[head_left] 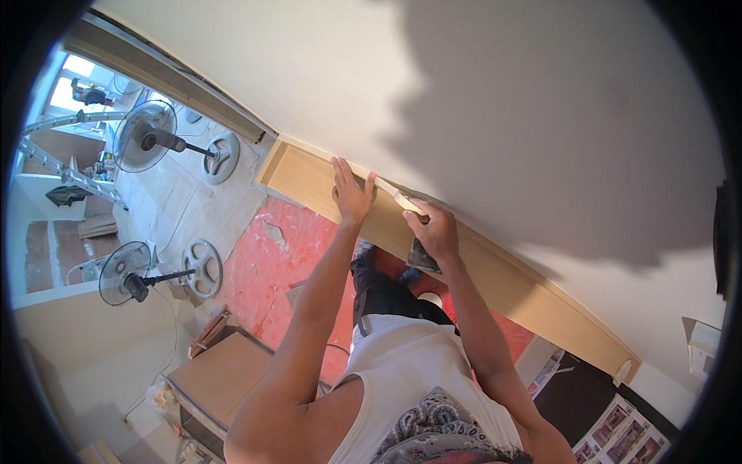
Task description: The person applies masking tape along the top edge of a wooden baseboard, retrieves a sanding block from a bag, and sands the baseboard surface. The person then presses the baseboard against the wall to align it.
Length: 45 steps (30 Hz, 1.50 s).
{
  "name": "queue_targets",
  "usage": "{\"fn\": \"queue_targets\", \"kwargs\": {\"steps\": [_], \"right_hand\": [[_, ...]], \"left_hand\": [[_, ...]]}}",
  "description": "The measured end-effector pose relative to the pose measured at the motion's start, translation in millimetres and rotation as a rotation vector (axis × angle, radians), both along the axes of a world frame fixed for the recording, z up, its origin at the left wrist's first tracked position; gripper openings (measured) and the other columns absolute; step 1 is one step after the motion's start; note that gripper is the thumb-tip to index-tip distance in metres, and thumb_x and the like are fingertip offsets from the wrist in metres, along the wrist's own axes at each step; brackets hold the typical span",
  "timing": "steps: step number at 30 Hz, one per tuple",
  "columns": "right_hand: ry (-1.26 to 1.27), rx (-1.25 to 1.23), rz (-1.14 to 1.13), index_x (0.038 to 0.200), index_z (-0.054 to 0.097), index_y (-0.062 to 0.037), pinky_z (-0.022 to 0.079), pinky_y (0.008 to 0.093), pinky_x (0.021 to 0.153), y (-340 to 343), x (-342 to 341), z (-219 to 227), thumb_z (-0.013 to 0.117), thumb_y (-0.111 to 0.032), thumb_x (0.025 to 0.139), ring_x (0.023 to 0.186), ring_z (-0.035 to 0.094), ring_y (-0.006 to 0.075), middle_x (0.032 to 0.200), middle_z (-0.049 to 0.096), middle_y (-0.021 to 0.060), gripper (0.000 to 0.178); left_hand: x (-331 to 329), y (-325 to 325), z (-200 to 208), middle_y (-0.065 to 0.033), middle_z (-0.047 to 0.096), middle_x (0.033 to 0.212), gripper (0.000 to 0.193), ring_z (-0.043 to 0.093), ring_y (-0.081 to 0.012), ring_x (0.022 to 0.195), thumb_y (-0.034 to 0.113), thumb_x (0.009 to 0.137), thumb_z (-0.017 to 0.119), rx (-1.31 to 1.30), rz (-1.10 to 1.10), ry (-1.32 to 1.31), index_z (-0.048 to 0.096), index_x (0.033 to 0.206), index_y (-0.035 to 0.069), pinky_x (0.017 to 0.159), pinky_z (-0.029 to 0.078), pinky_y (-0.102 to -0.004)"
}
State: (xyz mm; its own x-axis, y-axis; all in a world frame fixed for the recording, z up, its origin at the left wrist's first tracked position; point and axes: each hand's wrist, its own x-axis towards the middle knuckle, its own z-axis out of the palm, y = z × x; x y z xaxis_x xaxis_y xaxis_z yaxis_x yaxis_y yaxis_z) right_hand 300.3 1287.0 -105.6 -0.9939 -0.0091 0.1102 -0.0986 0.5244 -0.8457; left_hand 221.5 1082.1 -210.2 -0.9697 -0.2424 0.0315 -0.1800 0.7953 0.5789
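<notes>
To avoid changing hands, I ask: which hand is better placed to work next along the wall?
Probably the right hand: it seems to grip a slim pale tool beside the wall. The left hand, holding no visible tool, is spread over the wooden board.

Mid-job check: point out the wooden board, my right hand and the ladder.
Wooden board (pixel 537 306): head view, on its bare face beyond the right forearm.
Right hand (pixel 439 233): head view, on the back of the hand.
Ladder (pixel 58 164): head view, on a rail.
</notes>
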Motion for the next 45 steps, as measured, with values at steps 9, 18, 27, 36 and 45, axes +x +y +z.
{"fn": "queue_targets", "kwargs": {"steps": [9,18,27,36,45], "right_hand": [[-0.021,-0.023,-0.038,0.111,0.075,-0.0023,0.054,0.0397,0.088,4,-4,-1,0.072,-0.030,0.087,0.096,0.071,0.0332,0.104,0.074,0.0183,0.037],[-0.050,-0.022,-0.024,0.111,0.075,-0.0014,0.054,0.0392,0.089,3,-4,3,0.074,-0.029,0.087,0.097,0.071,0.0335,0.106,0.074,0.0188,0.037],[-0.075,-0.019,-0.019,0.112,0.075,-0.0015,0.054,0.0394,0.090,6,-4,0,0.073,-0.028,0.087,0.099,0.071,0.0339,0.107,0.074,0.0187,0.036],[-0.095,-0.004,-0.050,0.113,0.075,-0.0040,0.054,0.0397,0.090,6,0,-10,0.074,-0.030,0.087,0.098,0.071,0.0340,0.106,0.074,0.0185,0.037],[0.009,0.024,-0.017,0.109,0.074,-0.0004,0.055,0.0366,0.086,3,-3,-14,0.076,-0.024,0.085,0.095,0.073,0.0306,0.104,0.075,0.0174,0.034]], "left_hand": [[0,-12,-9,-0.0216,0.007,0.169,0.104,0.021,-0.0359,0.153,0.062,0.092,0.060,0.036,-0.063,0.035,0.012,0.161,-0.001,0.113,0.027,-0.0600],[1,-3,-1,-0.0208,0.006,0.169,0.107,0.020,-0.0354,0.153,0.059,0.090,0.064,0.032,-0.027,0.005,0.010,0.161,-0.001,0.112,0.027,-0.0634],[0,-2,2,-0.0211,0.006,0.169,0.108,0.019,-0.0350,0.154,0.060,0.090,0.063,0.031,-0.026,-0.014,0.010,0.160,-0.002,0.113,0.027,-0.0632],[0,-1,4,-0.0195,0.006,0.169,0.111,0.019,-0.0349,0.154,0.063,0.089,0.064,0.025,-0.024,-0.025,0.010,0.160,-0.002,0.114,0.026,-0.0635],[2,2,8,-0.0209,0.010,0.168,0.099,0.024,-0.0412,0.151,0.060,0.095,0.055,-0.154,-0.029,-0.055,0.013,0.160,-0.002,0.116,0.024,-0.0631]]}}
